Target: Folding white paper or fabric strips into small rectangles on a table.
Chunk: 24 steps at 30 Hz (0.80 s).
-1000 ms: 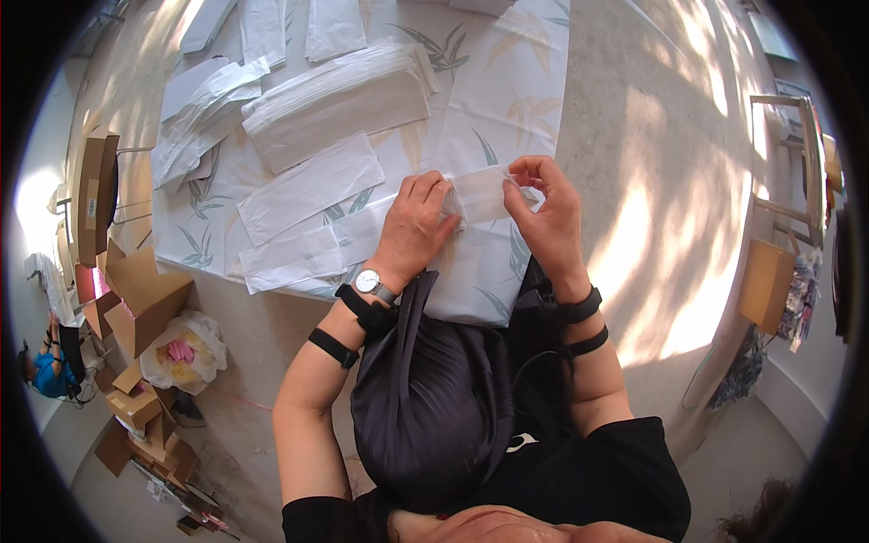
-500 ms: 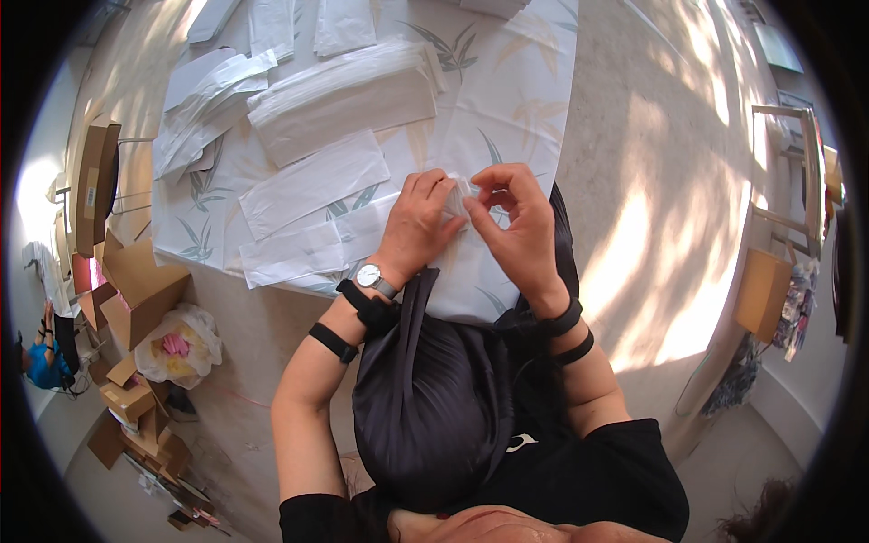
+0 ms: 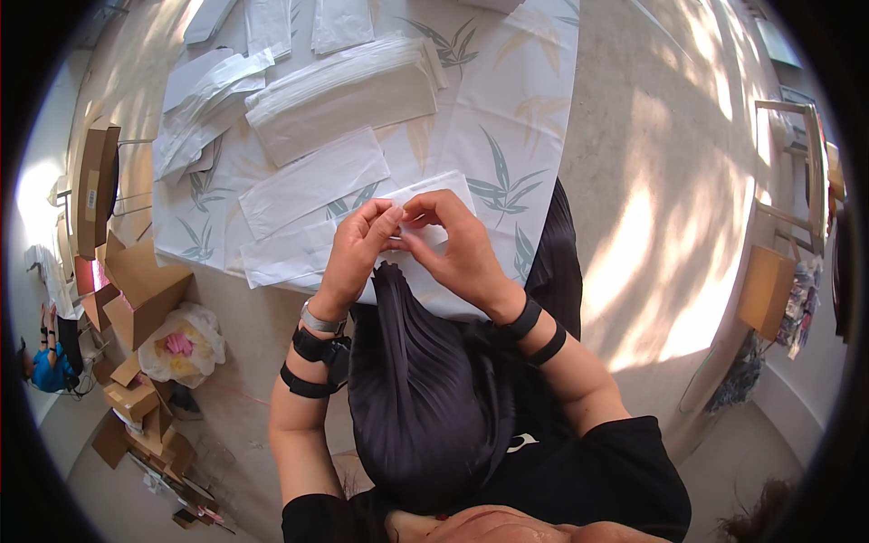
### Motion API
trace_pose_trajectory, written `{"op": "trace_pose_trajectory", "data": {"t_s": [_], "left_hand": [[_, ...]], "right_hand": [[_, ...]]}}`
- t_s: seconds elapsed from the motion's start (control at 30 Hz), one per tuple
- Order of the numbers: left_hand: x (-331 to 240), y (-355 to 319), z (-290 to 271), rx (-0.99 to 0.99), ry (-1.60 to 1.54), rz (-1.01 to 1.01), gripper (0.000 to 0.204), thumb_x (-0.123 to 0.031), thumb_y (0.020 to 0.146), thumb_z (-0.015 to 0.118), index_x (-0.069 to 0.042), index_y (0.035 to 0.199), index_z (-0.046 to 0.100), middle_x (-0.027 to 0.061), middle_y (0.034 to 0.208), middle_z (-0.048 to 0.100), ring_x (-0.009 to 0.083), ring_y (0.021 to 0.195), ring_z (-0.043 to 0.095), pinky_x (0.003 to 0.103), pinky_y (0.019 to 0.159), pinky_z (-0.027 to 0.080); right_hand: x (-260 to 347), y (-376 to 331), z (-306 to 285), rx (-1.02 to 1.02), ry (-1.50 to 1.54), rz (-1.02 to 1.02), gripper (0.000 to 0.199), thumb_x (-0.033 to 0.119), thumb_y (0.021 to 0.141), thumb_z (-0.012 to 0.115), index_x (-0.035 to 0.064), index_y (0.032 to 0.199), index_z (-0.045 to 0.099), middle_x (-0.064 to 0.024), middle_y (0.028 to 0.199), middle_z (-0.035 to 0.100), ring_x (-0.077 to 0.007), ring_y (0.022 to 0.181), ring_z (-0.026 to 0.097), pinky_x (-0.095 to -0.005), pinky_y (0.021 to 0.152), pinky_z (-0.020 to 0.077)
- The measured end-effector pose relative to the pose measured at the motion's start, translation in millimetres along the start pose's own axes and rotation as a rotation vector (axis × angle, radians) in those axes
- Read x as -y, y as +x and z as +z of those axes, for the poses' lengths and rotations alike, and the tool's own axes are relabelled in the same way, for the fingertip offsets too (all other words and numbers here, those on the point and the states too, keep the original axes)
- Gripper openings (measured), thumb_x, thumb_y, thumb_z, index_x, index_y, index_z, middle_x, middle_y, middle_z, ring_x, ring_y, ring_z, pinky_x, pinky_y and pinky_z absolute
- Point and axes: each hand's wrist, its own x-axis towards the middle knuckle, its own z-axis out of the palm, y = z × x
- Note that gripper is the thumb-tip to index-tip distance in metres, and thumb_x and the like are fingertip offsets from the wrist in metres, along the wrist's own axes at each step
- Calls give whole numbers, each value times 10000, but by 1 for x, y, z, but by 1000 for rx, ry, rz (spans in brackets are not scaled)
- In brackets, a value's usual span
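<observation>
My left hand (image 3: pixel 355 253) and my right hand (image 3: pixel 460 255) meet over the near edge of the table. Thumbs and fingers of both are pinched close together, almost touching. Whatever lies between the fingertips is too small and hidden to name. Under and behind them is a flat white sleeve (image 3: pixel 450 192), its right end showing past my right hand. A second white sleeve (image 3: pixel 312 181) lies just beyond my left hand. Farther off sits a thick stack of white sleeves (image 3: pixel 344 98).
A white leaf-patterned cloth (image 3: pixel 507 136) covers the table. Loose white sleeves (image 3: pixel 204 104) fan out at the far left. Cardboard boxes (image 3: pixel 149 285) and a plastic bag (image 3: pixel 181 344) are on the floor to the left. A person in blue (image 3: pixel 50 366) is at the far left.
Both hands have moved left and nearer to me, coming together at the fingertips. The right end of the sleeve, formerly under my fingers, now lies uncovered.
</observation>
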Motion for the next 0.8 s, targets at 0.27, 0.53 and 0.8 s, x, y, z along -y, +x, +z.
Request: {"op": "trace_pose_trajectory", "data": {"t_s": [0.27,0.53,0.8], "left_hand": [[15,4,-12,-142,211,73,140,-99,1085,683,32,1136,687,45,916,747,93,799,703,268,703,623],[22,1,-22,-188,291,42,152,-93,1077,670,37,1154,690,50,929,747,100,791,712,261,648,606],[21,-1,-20,-237,329,15,146,-95,1073,675,35,1137,696,56,925,761,101,788,722,249,616,586]], "right_hand": [[-35,-4,-43,-202,6,56,208,-87,1014,611,-30,1213,635,-130,1133,765,-218,1097,771,-331,989,597],[-50,6,-62,-274,127,124,159,-75,1083,523,-46,1217,603,-121,1128,748,-213,1094,773,-335,964,635],[-45,11,-43,-181,133,144,157,-66,1076,536,-33,1206,618,-116,1119,745,-211,1101,780,-340,940,647]]}}
